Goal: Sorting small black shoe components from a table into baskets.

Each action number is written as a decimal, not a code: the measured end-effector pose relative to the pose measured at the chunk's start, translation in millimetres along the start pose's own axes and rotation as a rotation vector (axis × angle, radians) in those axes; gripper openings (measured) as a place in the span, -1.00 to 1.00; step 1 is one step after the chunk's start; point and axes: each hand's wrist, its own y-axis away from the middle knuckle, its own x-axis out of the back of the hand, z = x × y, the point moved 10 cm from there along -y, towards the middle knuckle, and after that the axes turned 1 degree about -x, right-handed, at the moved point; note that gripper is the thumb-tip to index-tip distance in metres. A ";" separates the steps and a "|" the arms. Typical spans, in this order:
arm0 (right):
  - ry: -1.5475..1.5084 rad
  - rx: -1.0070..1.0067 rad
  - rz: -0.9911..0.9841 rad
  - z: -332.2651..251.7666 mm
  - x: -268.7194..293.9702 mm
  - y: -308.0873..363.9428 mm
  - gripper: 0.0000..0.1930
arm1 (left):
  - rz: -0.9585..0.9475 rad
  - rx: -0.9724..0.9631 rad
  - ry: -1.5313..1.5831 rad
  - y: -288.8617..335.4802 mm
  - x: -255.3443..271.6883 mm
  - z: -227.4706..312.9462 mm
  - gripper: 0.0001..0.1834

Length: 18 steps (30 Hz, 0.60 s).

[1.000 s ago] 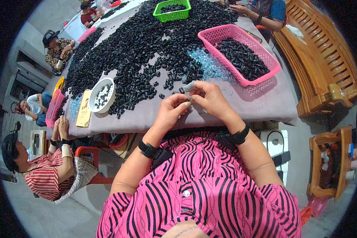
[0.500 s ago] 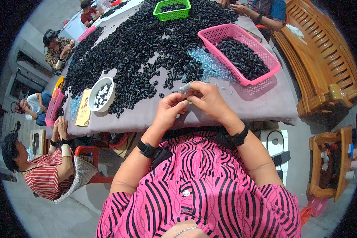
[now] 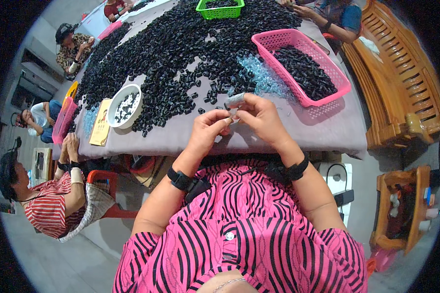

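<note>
My left hand (image 3: 206, 129) and my right hand (image 3: 263, 121) meet above the near edge of the cloth-covered table (image 3: 166, 141). Thumb and fingers are pinched together on each, around small parts too tiny to make out. A grey wrap (image 3: 235, 100) covers a fingertip of my right hand. Just beyond my hands spreads a large heap of small black plastic pieces (image 3: 181, 58). Small clear plastic pieces (image 3: 264, 78) lie in a pile to the right of it, beside a pink basket (image 3: 344, 88) holding more black pieces.
Left of my hands stand a white bowl (image 3: 138, 110) with small black and white pieces and a yellow booklet (image 3: 99, 128). A green basket (image 3: 220, 13) sits at the far side. Several people are around the table, one in red stripes (image 3: 49, 205) at left. A wooden bench (image 3: 401, 73) is at right.
My hands stay together, with the right one's wrapped finger now lifted slightly from the pinch. The whole view has shifted a little, and the person in stripes appears farther left.
</note>
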 end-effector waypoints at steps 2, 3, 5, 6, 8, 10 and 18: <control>-0.144 0.067 0.117 -10.0 11.6 -0.3 -0.79 | 0.028 0.020 0.071 0.4 5.7 -5.1 -0.85; -0.145 0.020 0.121 -3.5 14.9 -0.3 -0.79 | 0.029 0.020 0.074 0.6 5.0 -4.2 -0.85; -0.152 0.020 0.116 -2.1 16.2 -0.5 -0.80 | 0.046 0.028 0.083 1.1 4.3 -2.8 -0.86; -0.162 0.022 0.111 -2.1 15.5 -0.7 -0.80 | 0.048 0.027 0.084 1.1 5.2 -3.0 -0.86; -0.145 0.008 0.064 1.6 7.3 -0.8 -0.82 | 0.021 0.021 0.112 0.4 3.8 -2.7 -0.86; -0.128 -0.005 0.020 1.7 -1.2 -0.5 -0.83 | 0.034 0.026 0.111 0.5 4.5 -3.0 -0.86; -0.006 0.042 0.106 9.9 0.7 -1.7 -0.86 | -0.006 0.027 0.044 -2.2 1.8 -4.6 -0.86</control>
